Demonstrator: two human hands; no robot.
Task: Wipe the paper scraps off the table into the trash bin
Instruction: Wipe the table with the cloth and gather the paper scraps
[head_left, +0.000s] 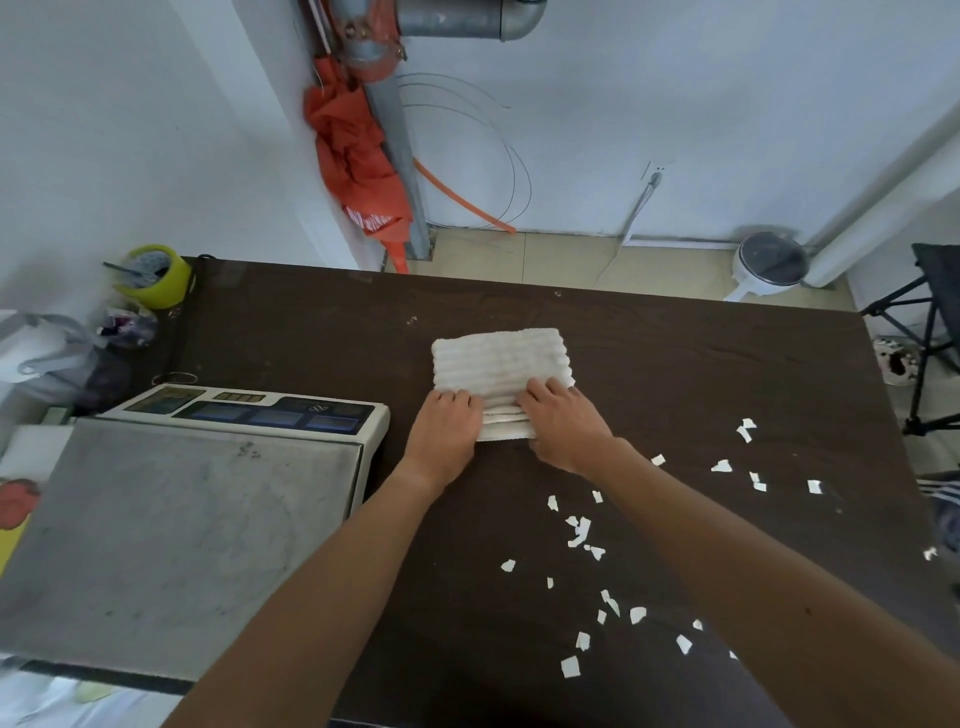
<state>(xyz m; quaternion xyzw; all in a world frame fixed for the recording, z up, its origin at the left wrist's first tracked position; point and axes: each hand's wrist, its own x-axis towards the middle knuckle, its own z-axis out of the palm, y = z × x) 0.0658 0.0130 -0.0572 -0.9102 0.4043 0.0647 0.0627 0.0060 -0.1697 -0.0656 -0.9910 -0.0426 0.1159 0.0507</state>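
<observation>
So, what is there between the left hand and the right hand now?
In the head view, the near folded edge of the white ribbed towel lies between the left hand and the right hand; both hold it.

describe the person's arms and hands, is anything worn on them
Both arms are bare as far as the picture shows: no sleeve on the left forearm or the right forearm. The left hand and right hand are ungloved, with no watch, bracelet or ring showing.
</observation>
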